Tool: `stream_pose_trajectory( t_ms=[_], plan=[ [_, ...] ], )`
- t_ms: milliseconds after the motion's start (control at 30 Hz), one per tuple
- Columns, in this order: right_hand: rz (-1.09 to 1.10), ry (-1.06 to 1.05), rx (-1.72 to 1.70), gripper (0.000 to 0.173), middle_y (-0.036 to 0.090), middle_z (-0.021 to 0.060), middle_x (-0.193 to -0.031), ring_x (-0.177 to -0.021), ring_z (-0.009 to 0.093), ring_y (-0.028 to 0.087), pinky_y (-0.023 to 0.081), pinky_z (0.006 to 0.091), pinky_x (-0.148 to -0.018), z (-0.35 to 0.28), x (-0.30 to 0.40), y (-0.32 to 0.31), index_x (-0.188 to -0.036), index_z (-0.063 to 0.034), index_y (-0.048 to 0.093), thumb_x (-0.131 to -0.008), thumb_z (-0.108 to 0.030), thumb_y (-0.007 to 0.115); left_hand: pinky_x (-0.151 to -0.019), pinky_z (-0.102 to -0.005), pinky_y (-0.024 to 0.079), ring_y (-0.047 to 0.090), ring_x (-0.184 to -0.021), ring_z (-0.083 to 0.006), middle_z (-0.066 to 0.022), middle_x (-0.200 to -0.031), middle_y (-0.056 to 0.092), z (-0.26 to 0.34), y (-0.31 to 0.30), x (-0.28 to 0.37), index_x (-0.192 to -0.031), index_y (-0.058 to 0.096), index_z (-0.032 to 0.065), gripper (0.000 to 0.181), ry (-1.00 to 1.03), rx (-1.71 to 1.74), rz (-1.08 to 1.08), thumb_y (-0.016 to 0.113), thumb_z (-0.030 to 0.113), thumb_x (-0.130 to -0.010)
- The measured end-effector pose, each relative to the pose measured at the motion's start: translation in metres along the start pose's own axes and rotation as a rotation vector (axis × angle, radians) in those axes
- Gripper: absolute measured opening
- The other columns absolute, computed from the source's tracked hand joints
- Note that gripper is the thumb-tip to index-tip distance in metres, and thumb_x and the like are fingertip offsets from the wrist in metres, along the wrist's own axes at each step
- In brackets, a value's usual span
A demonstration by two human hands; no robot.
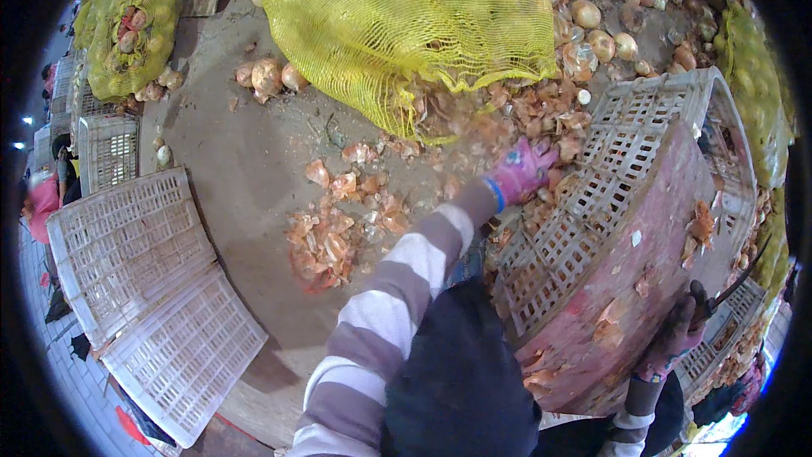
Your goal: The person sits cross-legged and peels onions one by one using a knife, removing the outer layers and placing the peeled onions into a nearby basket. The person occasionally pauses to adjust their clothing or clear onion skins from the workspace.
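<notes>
My left hand, in a pink patterned glove, reaches over loose onion skins beside a plastic crate. Its fingers are spread and slightly blurred, and I see nothing held in them. At the lower right, my right hand, also gloved, grips a knife whose dark blade points up and right. This hand is near a worn reddish board against the crate, with scraps of onion skin on it. Ahead of my left hand lies a yellow mesh sack of onions, its torn-looking edge facing me.
Loose onions lie at the upper right, and a few more left of the sack. Onion skins are heaped on the floor. White crates stand at the left, below another mesh sack. A person in pink is at the far left.
</notes>
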State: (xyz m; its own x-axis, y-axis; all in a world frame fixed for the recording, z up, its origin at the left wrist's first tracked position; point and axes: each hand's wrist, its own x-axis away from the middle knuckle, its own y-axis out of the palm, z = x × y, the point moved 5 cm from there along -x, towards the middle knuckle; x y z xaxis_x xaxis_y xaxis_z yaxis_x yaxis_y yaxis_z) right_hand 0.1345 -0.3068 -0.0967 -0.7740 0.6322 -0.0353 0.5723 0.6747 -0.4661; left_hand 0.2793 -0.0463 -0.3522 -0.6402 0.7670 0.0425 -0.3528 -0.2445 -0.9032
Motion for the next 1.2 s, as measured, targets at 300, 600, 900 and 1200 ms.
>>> stream_pose_trajectory(
  t_ms=[300,600,900,1200],
  plan=[
    [0.027,0.045,0.050,0.030,0.059,-0.0007,-0.090,-0.060,0.003,0.038,0.028,0.0180,-0.053,0.002,0.004,-0.002,-0.113,0.0023,0.056,-0.090,-0.017,0.057,-0.100,-0.0577,0.032,0.032,-0.130,-0.0371,-0.0084,-0.146,0.025,-0.009,-0.071,-0.019,-0.133,0.040,0.0281,0.063,0.028,-0.326,0.211,0.061,0.018,-0.074],
    [0.019,0.063,0.068,0.029,0.060,0.0001,-0.093,-0.062,0.003,0.041,0.030,0.0177,-0.053,0.003,0.007,-0.006,-0.115,0.0015,0.055,-0.090,-0.015,0.056,-0.091,-0.0514,0.042,0.040,-0.122,-0.0361,-0.0136,-0.141,0.031,0.010,-0.042,-0.002,-0.120,0.055,0.0223,0.049,0.032,-0.025,-0.160,0.064,0.018,-0.072],
    [-0.029,0.030,-0.045,0.021,0.063,0.0053,-0.094,-0.081,0.014,0.058,0.047,0.0263,-0.072,0.010,0.002,-0.004,-0.106,0.0011,0.059,-0.089,-0.010,0.056,-0.070,-0.0371,0.049,0.060,-0.088,-0.0267,-0.0109,-0.096,0.062,-0.004,-0.024,0.042,-0.108,0.058,0.0089,0.025,-0.435,0.393,0.043,0.052,0.019,-0.086],
    [-0.087,-0.060,0.133,0.016,0.061,0.0013,-0.089,-0.079,0.010,0.057,0.045,0.0233,-0.071,-0.014,0.005,0.012,-0.101,-0.0010,0.059,-0.087,-0.007,0.058,-0.051,-0.0192,0.041,0.053,-0.067,-0.0048,0.0008,-0.080,0.057,0.054,-0.306,-0.013,-0.090,0.062,0.0050,0.006,-0.167,1.617,1.137,0.058,0.003,-0.087]
  ],
)
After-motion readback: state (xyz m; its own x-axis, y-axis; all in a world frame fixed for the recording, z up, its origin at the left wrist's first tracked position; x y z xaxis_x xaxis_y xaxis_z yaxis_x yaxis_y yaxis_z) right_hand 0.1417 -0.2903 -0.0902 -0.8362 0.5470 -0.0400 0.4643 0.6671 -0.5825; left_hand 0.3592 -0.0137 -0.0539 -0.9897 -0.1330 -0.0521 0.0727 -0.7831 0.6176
